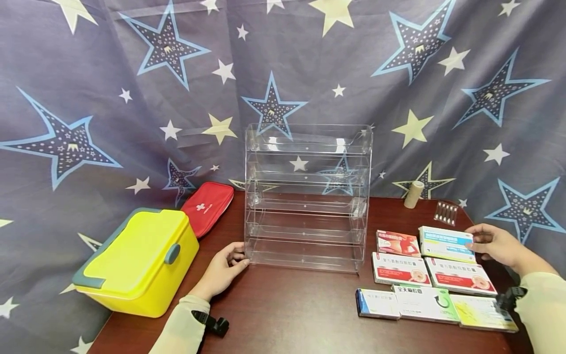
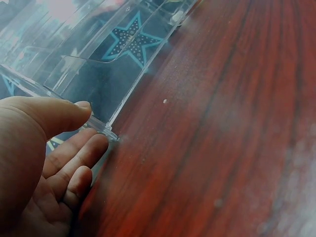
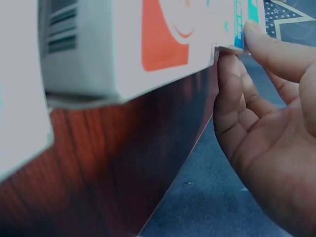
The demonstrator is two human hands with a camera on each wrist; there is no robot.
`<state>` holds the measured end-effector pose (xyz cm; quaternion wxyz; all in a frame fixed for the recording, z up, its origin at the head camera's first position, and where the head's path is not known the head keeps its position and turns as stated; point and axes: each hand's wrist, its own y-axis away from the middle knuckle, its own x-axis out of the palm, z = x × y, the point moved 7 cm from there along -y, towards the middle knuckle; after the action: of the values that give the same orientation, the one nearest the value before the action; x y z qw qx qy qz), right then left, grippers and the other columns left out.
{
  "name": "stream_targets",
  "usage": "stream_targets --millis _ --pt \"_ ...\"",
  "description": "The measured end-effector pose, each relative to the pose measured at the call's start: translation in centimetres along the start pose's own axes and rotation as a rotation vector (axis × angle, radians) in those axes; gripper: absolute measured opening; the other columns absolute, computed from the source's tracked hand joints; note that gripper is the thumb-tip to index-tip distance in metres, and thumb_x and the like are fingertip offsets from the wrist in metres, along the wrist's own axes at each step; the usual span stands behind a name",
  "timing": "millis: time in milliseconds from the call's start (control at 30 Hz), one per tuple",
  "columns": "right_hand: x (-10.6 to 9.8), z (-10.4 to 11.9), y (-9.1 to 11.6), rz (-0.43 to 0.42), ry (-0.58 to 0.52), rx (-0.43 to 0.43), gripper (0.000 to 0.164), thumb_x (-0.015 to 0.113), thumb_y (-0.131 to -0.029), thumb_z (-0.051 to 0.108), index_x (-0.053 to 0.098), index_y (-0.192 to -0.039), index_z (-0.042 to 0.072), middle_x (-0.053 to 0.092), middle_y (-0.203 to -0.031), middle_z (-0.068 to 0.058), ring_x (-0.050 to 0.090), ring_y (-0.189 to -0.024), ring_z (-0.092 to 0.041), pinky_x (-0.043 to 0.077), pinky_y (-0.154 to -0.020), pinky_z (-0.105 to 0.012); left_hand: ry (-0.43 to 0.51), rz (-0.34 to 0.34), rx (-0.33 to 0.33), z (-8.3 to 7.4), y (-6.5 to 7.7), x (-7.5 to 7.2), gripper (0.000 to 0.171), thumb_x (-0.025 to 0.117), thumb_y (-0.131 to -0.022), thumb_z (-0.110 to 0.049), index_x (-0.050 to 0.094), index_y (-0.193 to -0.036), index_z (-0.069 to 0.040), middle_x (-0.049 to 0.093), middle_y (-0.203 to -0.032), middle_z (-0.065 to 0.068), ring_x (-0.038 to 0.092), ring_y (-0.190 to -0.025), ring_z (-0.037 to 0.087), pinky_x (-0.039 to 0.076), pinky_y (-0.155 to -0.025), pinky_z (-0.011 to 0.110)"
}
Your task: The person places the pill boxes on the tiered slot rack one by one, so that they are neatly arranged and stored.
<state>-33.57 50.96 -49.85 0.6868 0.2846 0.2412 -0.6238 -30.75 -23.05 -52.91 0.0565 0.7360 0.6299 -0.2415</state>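
Observation:
A clear acrylic display rack with several tiers stands mid-table. At its lower left corner, my left hand pinches the edge; in the left wrist view the thumb lies on one side of the clear rack's corner, the fingers on the other. To the right, my right hand grips the right end of a blue-and-white medicine box. The right wrist view has the thumb on that box's face and curled fingers at its lower edge.
Several medicine boxes lie in rows, including red-and-white ones and a green-and-white one. Behind them are a beige roll and a strip of ampoules. A yellow lidded box and red first-aid pouch occupy the left.

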Motion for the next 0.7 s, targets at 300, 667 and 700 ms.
stream_targets --millis 300,667,700 --pt "-0.8 -0.1 0.5 -0.079 -0.112 -0.009 0.037 0.066 -0.105 0.015 0.054 -0.126 -0.013 0.071 -0.102 -0.012 0.07 -0.082 -0.009 0.062 -0.069 -0.04 -0.004 0.008 -0.001 -0.1 0.0 0.0 0.04 0.079 -0.094 -0.008 0.065 -0.132 -0.009 0.074 -0.109 0.005 0.069 -0.1 0.019 0.054 -0.083 0.028" --pt "-1.7 2.5 1.7 -0.267 -0.145 -0.09 0.026 0.067 -0.104 0.012 0.056 -0.118 -0.007 0.069 -0.091 0.014 0.07 -0.076 -0.006 0.061 -0.063 -0.032 -0.006 0.0 -0.011 0.2 0.0 0.0 0.041 0.079 -0.094 -0.009 0.065 -0.132 -0.008 0.072 -0.111 0.01 0.068 -0.101 0.025 0.053 -0.084 0.028" --pt "-1.8 3.2 1.8 -0.292 -0.152 -0.106 0.024 0.067 -0.103 0.009 0.057 -0.118 -0.006 0.068 -0.09 0.016 0.069 -0.076 -0.004 0.061 -0.063 -0.031 -0.011 -0.003 -0.012 0.2 0.0 0.0 0.041 0.079 -0.094 -0.008 0.064 -0.133 -0.007 0.072 -0.112 0.01 0.068 -0.101 0.025 0.053 -0.084 0.028"
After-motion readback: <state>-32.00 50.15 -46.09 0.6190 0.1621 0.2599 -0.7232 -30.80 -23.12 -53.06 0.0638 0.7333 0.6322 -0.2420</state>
